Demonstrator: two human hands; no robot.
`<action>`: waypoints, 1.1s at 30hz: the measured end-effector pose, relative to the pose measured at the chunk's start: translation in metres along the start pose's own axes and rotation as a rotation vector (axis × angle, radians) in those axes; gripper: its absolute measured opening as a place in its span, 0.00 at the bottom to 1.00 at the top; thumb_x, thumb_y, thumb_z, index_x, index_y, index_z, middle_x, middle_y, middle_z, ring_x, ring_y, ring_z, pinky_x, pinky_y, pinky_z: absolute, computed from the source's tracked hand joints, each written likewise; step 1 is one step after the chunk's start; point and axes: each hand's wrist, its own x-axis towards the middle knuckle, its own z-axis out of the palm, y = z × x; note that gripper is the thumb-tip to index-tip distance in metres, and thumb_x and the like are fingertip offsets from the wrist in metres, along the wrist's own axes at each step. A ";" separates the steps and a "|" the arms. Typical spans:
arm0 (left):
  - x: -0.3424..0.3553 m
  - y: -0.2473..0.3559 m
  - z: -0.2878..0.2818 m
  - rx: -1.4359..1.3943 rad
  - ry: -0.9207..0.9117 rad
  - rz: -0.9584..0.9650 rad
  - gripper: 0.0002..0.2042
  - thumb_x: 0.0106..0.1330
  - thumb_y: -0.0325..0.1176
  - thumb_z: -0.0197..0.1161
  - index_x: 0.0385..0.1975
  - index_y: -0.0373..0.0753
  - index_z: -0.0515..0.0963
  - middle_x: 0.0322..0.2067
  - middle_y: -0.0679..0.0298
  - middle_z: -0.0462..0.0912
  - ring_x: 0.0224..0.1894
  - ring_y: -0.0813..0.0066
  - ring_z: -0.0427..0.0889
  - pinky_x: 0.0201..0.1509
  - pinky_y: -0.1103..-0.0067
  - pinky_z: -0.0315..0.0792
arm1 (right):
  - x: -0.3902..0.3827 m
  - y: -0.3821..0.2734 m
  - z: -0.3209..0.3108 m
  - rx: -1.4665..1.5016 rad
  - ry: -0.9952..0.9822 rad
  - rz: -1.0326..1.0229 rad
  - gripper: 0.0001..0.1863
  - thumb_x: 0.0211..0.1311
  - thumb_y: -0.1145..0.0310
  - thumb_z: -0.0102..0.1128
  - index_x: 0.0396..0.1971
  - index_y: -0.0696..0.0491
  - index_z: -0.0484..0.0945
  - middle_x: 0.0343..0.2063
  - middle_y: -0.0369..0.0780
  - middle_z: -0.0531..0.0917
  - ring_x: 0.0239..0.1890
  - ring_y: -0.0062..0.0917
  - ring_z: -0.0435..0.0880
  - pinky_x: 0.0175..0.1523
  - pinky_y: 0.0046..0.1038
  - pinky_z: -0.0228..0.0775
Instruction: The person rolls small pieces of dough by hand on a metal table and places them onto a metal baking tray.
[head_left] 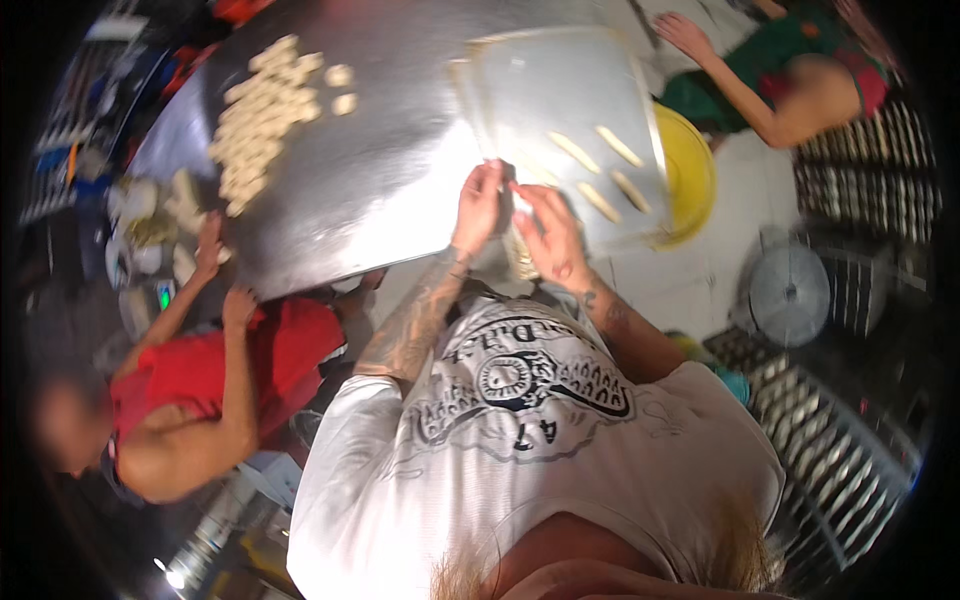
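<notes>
Both of my hands meet over the near edge of the metal tray point(560, 75), close to the table edge. My left hand point(479, 207) has its fingers pressed together, pointing away from me. Beside it, my right hand point(551, 232) curls its fingers toward the left one. Whatever sits between the fingertips is too small and blurred to name. Several thin pale dough sticks point(574, 151) lie on the tray, beyond and to the right of my right hand. A pale, crumpled-looking thing point(523, 258) shows below my right hand; its kind is unclear.
Many small dough pieces point(265, 120) cluster on the steel table point(395, 130) at far left. A yellow tub point(690, 175) stands right of the tray. One person in red point(240, 360) works at left; another in green point(745, 75) is at far right. Loaded racks point(830, 430) stand at right.
</notes>
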 end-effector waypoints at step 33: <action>0.097 0.015 -0.350 0.626 0.353 0.602 0.10 0.71 0.28 0.70 0.45 0.35 0.76 0.37 0.55 0.80 0.39 0.62 0.82 0.47 0.67 0.77 | 0.002 0.050 0.196 0.015 -0.099 0.272 0.18 0.66 0.65 0.73 0.53 0.55 0.85 0.48 0.46 0.85 0.43 0.34 0.90 0.48 0.31 0.85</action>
